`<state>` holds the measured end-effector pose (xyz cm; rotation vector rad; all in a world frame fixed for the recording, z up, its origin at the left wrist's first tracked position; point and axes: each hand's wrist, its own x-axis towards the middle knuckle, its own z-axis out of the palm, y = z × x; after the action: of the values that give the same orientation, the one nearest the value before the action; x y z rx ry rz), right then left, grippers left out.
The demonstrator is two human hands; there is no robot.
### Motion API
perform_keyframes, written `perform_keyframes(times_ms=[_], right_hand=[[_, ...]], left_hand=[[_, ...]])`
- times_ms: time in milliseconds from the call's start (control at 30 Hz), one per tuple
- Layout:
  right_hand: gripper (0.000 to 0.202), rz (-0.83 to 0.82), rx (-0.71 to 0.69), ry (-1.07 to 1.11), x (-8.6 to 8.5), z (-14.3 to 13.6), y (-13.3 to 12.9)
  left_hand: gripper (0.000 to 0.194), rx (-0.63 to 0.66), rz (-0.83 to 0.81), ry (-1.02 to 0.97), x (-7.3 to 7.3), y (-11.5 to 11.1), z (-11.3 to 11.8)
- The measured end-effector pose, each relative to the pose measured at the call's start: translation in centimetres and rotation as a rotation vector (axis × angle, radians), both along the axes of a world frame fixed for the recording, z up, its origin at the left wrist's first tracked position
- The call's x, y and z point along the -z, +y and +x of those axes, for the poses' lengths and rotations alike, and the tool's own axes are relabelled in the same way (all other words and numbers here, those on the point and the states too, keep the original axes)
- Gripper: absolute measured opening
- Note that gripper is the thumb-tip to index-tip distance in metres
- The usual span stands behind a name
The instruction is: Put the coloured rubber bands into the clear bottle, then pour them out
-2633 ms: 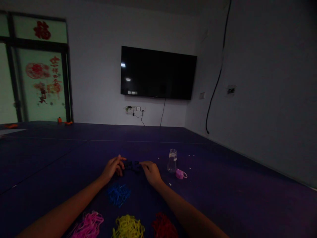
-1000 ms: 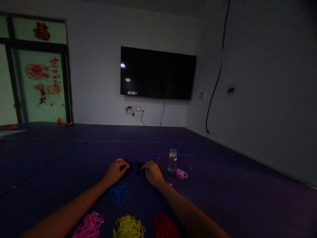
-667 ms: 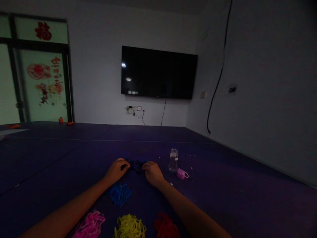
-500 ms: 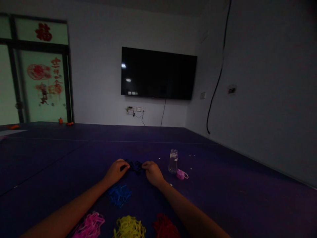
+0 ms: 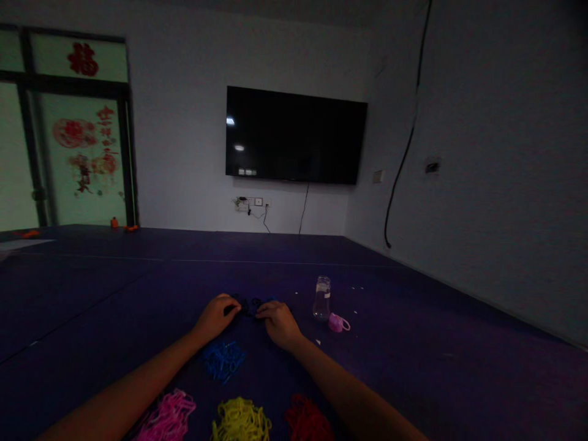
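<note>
the left hand (image 5: 215, 316) apparently pinched one end of a dark, tangled heap of thin strands (image 5: 248, 308), the right hand (image 5: 280, 322) curled at the other (its grip i couldn't tell); picking through looked underway, next calling for delicacy.

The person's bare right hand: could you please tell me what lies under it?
At the fingertips of the right hand, part of a small dark tangled pile shows on the purple surface. Whatever lies beneath the palm is covered.
</note>
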<state>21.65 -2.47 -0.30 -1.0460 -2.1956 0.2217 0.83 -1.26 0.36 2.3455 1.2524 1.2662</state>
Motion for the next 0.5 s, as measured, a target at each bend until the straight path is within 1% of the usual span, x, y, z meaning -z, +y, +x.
perform_keyframes(times_ms=[167,233,367,500], right_hand=[[0.048,0.049,-0.091,-0.163,-0.08,0.08,-0.54],[0.048,0.066,-0.105,-0.222,-0.22,-0.07,-0.78],[0.045,0.081,-0.071,-0.291,-0.33,-0.2,-0.87],[0.04,0.07,-0.009,-0.313,-0.31,-0.15,-0.66]], left_hand=[[0.018,0.003,0.007,0.009,0.18,0.09,0.03],[0.018,-0.002,0.001,0.019,0.12,0.01,0.03],[0.018,0.014,-0.002,0.026,0.0,-0.1,0.01],[0.017,0.022,0.005,0.035,-0.07,-0.13,-0.02]])
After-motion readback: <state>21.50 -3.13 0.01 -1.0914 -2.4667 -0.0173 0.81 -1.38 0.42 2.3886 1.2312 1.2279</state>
